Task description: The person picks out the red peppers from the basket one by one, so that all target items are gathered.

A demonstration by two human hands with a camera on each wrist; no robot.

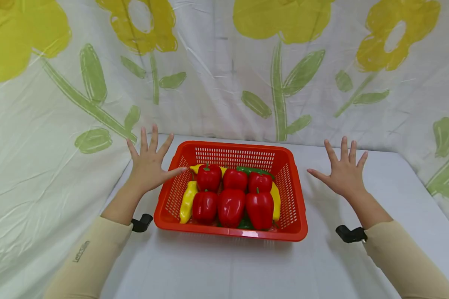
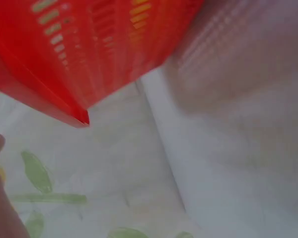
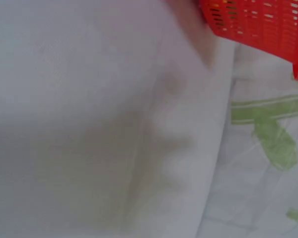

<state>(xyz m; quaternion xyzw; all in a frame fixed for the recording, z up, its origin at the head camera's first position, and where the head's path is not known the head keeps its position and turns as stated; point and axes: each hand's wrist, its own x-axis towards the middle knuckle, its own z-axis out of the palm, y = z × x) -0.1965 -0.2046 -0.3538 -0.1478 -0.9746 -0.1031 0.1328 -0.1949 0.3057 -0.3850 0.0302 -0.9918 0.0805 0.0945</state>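
Note:
A red slotted plastic basket (image 1: 230,234) stands on the white table, between my two hands in the head view. Several glossy red bell peppers (image 1: 231,207) lie in it in two rows. A yellow pepper (image 1: 188,202) leans at the left wall, and another yellow one (image 1: 275,201) is at the right. Part of a green pepper (image 1: 254,170) shows behind the red ones. My left hand (image 1: 148,168) is spread wide, its thumb overlapping the basket's left rim in this view. To the right of the basket, my right hand (image 1: 345,173) is held with fingers spread, holding nothing.
Behind the table (image 1: 194,270) hangs a white cloth (image 1: 209,83) printed with yellow flowers and green leaves. A black wrist mount (image 1: 142,223) sits on my left wrist, and another black mount (image 1: 351,234) on my right.

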